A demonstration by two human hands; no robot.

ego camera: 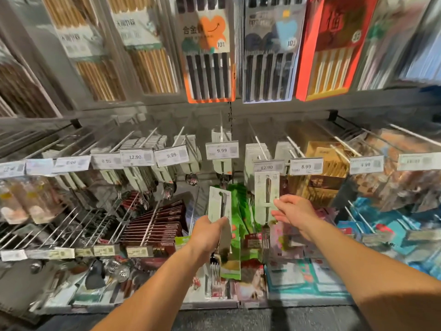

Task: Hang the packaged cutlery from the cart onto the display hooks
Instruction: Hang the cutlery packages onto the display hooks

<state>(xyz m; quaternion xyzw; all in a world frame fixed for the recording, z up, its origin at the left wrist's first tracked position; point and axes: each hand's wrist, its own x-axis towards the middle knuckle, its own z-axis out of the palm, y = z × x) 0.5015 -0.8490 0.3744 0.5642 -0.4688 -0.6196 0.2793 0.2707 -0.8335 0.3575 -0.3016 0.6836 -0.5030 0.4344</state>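
Left hand (207, 231) grips a carded fork (220, 212) upright, just below the 9.99 price tag (222, 150). Right hand (294, 212), fingers loose and spread, touches a second fork pack (266, 195) hanging at its 10 o'clock under the 12.80 tag (268, 167).

Two hands are showing, the left hand (208, 231) and the right hand (294, 212). Two carded forks are showing in front: one carded fork (220, 204) and a second carded fork (267, 194). Five chopstick packs (207, 53) are hanging sharp along the top row; others are blurring out.
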